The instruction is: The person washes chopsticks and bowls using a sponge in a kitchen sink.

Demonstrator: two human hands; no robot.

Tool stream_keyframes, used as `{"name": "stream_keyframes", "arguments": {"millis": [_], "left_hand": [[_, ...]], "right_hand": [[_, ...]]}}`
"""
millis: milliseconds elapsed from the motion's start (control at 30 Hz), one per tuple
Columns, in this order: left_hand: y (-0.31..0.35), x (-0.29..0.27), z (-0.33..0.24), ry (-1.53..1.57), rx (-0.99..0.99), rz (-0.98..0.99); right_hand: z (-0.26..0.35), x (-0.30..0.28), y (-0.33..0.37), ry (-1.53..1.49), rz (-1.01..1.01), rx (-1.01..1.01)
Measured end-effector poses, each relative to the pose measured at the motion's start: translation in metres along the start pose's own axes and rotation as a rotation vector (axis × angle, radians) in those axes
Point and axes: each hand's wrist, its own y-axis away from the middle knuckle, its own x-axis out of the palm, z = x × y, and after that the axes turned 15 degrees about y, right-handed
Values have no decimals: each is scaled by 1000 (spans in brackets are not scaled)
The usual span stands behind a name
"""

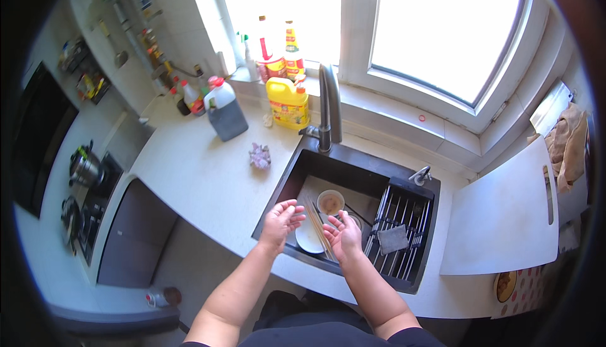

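Both your hands are over the sink (297, 157) right now, palms up and fingers loosely spread, left hand (282, 217) at the near-left rim, right hand (344, 233) just over the dishes, and neither one has hold of anything. Right under them sits a white plate (307, 238) with chopsticks (320, 228) laid across it, and a small bowl (330, 202) just behind, with brownish leftovers in it as far as I can tell. I'd guess the plate and bowl are ceramic, so stiff, a bit heavy for their size and chippable against that dark basin, and slick if wet or greasy. Take the plate by its rim with thumb on top, fingers under; cup the bowl round its wall. The chopsticks are light and will roll off if you tilt the plate, so pinch them together mid-length first. A grey sponge (392, 238) lies on the rack (404, 221) to your right, faucet (329, 104) at the back
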Motion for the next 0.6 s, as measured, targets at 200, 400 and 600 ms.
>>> {"name": "stream_keyframes", "arguments": {"millis": [200, 400, 600], "left_hand": [[-143, 4, -33, -260, 18, 104], [-263, 27, -35, -245, 58, 263], [-304, 3, -39, -277, 106, 217]], "right_hand": [[29, 37, -54, -106, -87, -48], [38, 48, -92, -207, -161, -68], [42, 50, -131, -308, -190, -61]]}}
